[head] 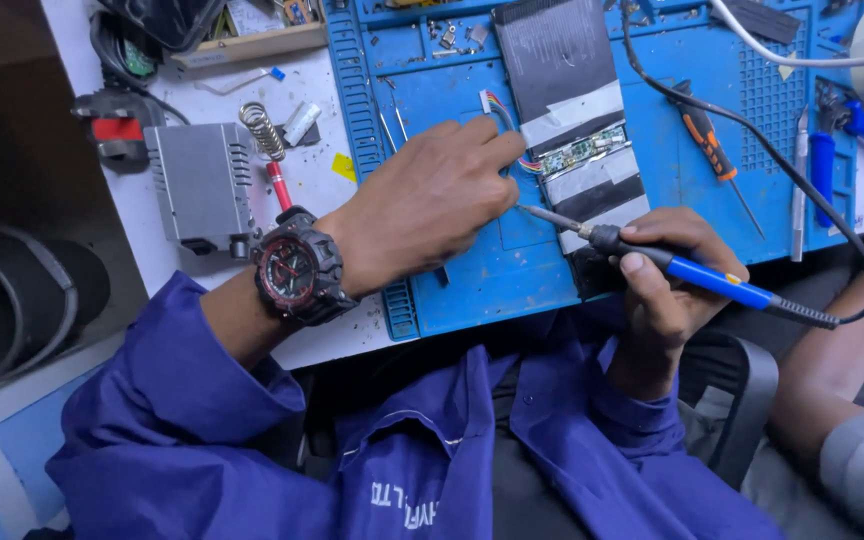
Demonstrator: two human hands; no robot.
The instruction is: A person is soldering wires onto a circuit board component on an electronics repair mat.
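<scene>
On the blue mat (472,290), right hand (667,275) grips one soldering iron (692,272); left hand (432,200) pinches wires (512,125).

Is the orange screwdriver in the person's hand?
No, the orange-handled screwdriver lies on the blue mat; the right hand holds a blue-handled soldering iron.

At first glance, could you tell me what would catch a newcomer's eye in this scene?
The right hand holds a blue-handled soldering iron, its tip near a taped black battery pack on the blue mat in the middle. The left hand, with a black-and-red watch on its wrist, presses down by the coloured wires beside the pack.
</scene>
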